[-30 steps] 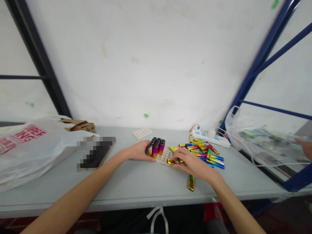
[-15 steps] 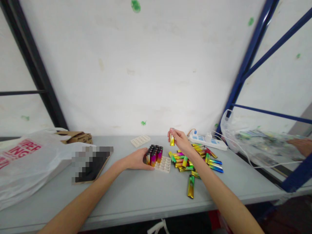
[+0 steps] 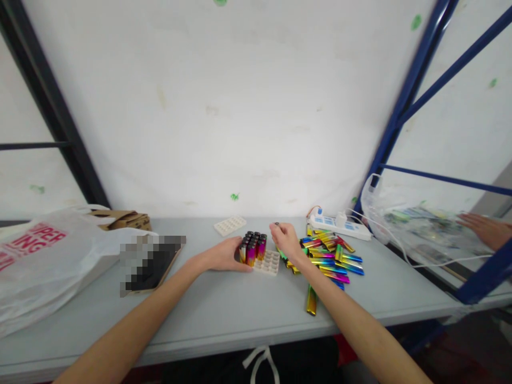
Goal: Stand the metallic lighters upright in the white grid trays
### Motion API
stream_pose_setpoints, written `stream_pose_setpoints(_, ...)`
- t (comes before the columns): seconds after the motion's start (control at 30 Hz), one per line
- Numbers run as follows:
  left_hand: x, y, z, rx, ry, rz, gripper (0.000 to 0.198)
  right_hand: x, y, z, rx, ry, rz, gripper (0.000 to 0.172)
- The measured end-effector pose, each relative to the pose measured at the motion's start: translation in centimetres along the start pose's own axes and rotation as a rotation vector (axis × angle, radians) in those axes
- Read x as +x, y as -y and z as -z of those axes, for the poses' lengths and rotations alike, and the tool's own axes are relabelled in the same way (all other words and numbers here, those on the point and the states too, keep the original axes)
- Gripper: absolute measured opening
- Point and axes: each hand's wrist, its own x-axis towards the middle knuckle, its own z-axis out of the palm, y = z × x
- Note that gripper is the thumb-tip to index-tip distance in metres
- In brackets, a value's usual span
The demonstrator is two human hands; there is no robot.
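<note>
My left hand (image 3: 226, 255) curls around the left side of a white tray (image 3: 269, 263), its thumb near the front edge and its fingers against the standing lighters. Several shiny lighters (image 3: 252, 249) with black tops stand upright in the tray's left part; the holes on its right side show bare. Just behind and right of the tray, my right hand (image 3: 286, 240) is closed on a lighter. Only the lighter's dark top (image 3: 277, 224) shows above the fingers. Beneath and beside the right forearm lies a loose pile of metallic multicoloured lighters (image 3: 326, 256).
Another white tray (image 3: 230, 225) lies near the wall. On the left are a phone-like dark device (image 3: 156, 266), a white plastic bag (image 3: 48, 266) and cardboard (image 3: 128, 220). A power strip (image 3: 344, 226) sits behind the pile. Another person's hand (image 3: 486, 229) is beyond the blue frame (image 3: 412, 101).
My right hand has moved slightly left and down toward the tray, turning so that the lighter is mostly hidden. My left hand stays at the tray. The other person's hand reaches farther into view.
</note>
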Motion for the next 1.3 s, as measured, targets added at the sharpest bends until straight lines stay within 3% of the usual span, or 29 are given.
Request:
stream_pose_setpoints(0.2,0.0,0.2,-0.1,0.0,0.008,0.017,0.068,-0.4,0.1,-0.3,-0.119,-0.058,-0.007,0.038)
stream_pose_setpoints(0.47,0.0,0.3,-0.2,-0.008,-0.009,0.004,0.068,-0.7,0.4,-0.1,-0.126,-0.038,0.045,0.048)
stream_pose_setpoints(0.77,0.0,0.1,0.0,0.008,-0.001,0.009,0.068,-0.6,0.2,-0.4,-0.177,-0.061,0.084,0.038)
stream_pose_setpoints(0.93,0.0,-0.1,0.0,-0.004,-0.002,0.007,0.071,-1.0,1.2,0.1,-0.213,0.012,0.132,0.04)
stream_pose_setpoints(1.03,-0.1,-0.1,0.1,-0.012,0.004,-0.003,0.072,-1.4,2.0,0.5,-0.258,0.081,0.203,0.032)
stream_pose_setpoints(1.2,0.0,-0.1,0.0,-0.012,0.006,0.002,0.072,-1.5,2.9,1.0,-0.348,0.101,0.472,0.03)
stream_pose_setpoints(1.3,-0.1,-0.1,0.0,-0.021,-0.005,-0.007,0.071,-1.5,2.8,1.1,-0.382,0.165,0.474,0.03)
